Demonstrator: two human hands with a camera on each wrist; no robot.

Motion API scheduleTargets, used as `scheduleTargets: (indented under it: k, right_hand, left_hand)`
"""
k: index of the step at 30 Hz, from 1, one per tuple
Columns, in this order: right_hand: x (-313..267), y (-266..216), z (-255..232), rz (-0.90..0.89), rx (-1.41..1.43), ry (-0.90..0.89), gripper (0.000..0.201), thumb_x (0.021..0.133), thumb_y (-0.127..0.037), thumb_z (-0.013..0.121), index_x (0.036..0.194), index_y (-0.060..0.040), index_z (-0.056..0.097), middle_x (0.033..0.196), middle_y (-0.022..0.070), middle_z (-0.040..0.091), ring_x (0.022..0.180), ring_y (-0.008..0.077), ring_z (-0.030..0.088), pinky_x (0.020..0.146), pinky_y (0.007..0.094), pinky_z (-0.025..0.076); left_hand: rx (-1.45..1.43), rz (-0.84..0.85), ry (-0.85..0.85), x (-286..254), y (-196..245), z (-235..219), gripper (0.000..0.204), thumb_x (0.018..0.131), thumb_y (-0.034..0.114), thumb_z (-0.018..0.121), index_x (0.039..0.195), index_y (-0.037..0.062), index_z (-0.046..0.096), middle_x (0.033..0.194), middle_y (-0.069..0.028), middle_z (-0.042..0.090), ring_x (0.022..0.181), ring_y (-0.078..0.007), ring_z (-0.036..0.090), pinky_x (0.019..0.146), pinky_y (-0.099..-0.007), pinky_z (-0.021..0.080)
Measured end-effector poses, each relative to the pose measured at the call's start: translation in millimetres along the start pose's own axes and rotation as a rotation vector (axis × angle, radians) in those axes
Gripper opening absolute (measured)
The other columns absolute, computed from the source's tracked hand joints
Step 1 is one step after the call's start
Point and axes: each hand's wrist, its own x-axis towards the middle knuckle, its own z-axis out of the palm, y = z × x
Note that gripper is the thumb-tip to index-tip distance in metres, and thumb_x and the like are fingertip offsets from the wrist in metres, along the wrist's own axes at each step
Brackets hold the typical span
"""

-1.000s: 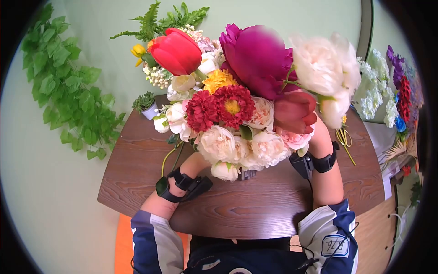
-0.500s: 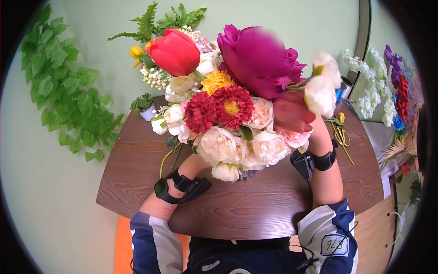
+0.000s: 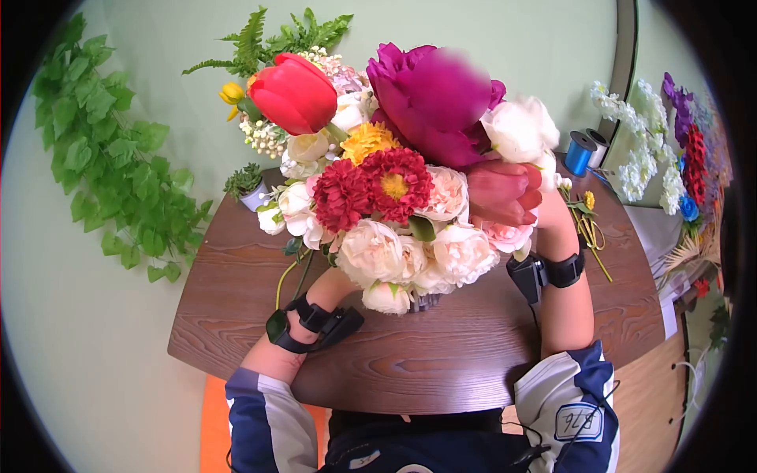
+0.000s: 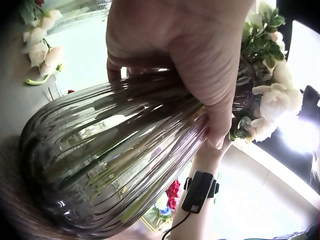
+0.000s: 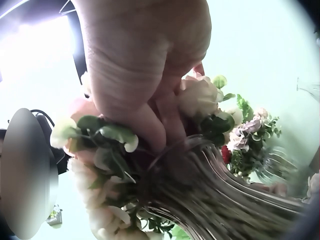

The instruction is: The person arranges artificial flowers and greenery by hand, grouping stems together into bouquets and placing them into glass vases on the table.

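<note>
1. Left hand [image 4: 180, 45]: its palm and curled fingers wrap the upper part of the ribbed glass vase [image 4: 115, 160].
2. The vase stands near the middle of the round table [image 3: 441, 355], hidden from above by the packed bouquet [image 3: 394, 189].
3. Right hand [image 5: 145, 65]: its fingers pinch stems at the vase's rim, among leaves and pale blooms.
4. Glass this smooth is likely slippery, breakable and top-heavy; holding the body low looks safer than gripping the soft flowers.

Bright, even light on the head view, fisheye edges going black. Wrist views blow out white behind the vase [image 4: 115, 160], whose glass smears with blur.
</note>
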Motion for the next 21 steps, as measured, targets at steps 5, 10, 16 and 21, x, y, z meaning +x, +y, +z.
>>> scheduleTargets:
  k: [5,10,16,21]
  right_hand:
    - [4.5,-1.7,1.1,-0.07,0.393,0.115,0.039,0.073,-0.011,0.069,0.107,0.0013,0.054,0.1,0.0065,0.061,0.088,0.013,0.056,0.078,0.027,0.045]
    - [11.1,19.3,8.3,-0.127,0.278,0.108,0.039,0.071,-0.01,0.07,0.104,0.0015,0.055,0.097,0.0049,0.061,0.086,0.0115,0.056,0.077,0.0253,0.045]
    - [12.7,7.7,12.4,-0.185,0.215,0.033,0.044,0.069,-0.013,0.072,0.107,0.0011,0.055,0.105,0.0083,0.057,0.095,0.0168,0.055,0.085,0.0292,0.043]
    - [11.9,4.7,10.8,-0.163,0.32,0.035,0.044,0.068,-0.016,0.074,0.105,0.0001,0.058,0.113,0.0107,0.056,0.102,0.0191,0.054,0.088,0.0317,0.042]
  left_hand:
    - [0.016,0.002,0.014,22.9,-3.1,8.2,0.048,0.093,0.036,0.04,0.127,0.0028,0.038,0.125,-0.0141,0.046,0.112,-0.0252,0.049,0.091,-0.0371,0.044]
    - [0.031,0.006,0.03,20.8,-4.8,7.0,0.047,0.093,0.036,0.04,0.127,0.003,0.038,0.125,-0.0137,0.046,0.113,-0.0245,0.048,0.092,-0.0363,0.043]
    - [0.04,0.016,0.036,24.7,1.2,5.2,0.047,0.093,0.036,0.041,0.127,0.0032,0.038,0.126,-0.0133,0.045,0.114,-0.0239,0.048,0.093,-0.0357,0.042]
    - [0.021,0.006,0.031,32.1,1.3,6.4,0.048,0.092,0.036,0.041,0.127,0.0037,0.037,0.126,-0.013,0.045,0.114,-0.0238,0.047,0.094,-0.0356,0.042]
